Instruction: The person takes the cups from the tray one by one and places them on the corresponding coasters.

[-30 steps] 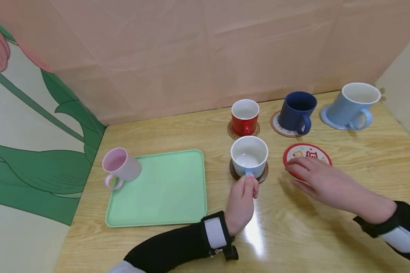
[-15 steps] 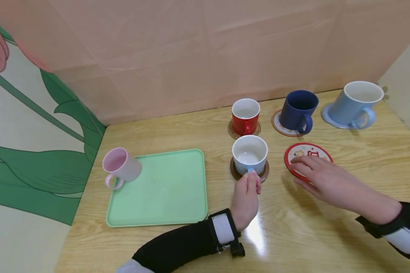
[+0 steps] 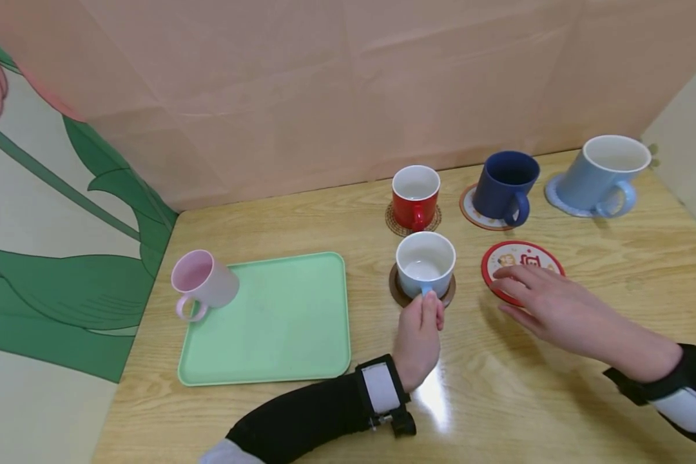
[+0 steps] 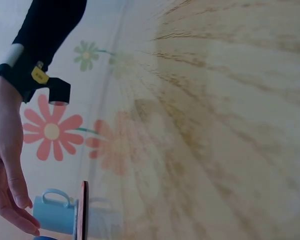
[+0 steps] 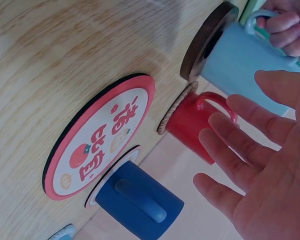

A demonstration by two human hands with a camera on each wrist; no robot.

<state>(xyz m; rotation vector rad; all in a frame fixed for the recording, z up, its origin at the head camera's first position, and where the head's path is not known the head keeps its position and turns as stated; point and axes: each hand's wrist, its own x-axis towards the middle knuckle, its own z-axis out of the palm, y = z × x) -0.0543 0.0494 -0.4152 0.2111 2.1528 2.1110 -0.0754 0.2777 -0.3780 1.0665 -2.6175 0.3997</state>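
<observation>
My left hand (image 3: 417,341) pinches the handle of a light blue mug (image 5: 250,65) with a white inside. That mug is at the brown round coaster (image 3: 394,291); in the right wrist view its base is close to the coaster (image 5: 202,42), and I cannot tell whether it rests flat. My right hand (image 3: 548,309) hovers above a red-rimmed coaster (image 3: 492,261), palm down, fingers spread and holding nothing. Behind the held mug stands a red mug (image 3: 414,206) on a woven coaster (image 3: 390,222).
A dark blue mug (image 3: 493,193) and a larger light blue mug (image 3: 580,183) stand on coasters at the back right. To the left lies a green tray (image 3: 278,322), with a pink mug (image 3: 217,283) at its upper left corner. A pink cloth (image 3: 325,96) hangs behind the table.
My left hand and forearm have shifted slightly to the right, still holding the mug's handle. The right hand has moved only a little and stays over the red-rimmed coaster.
</observation>
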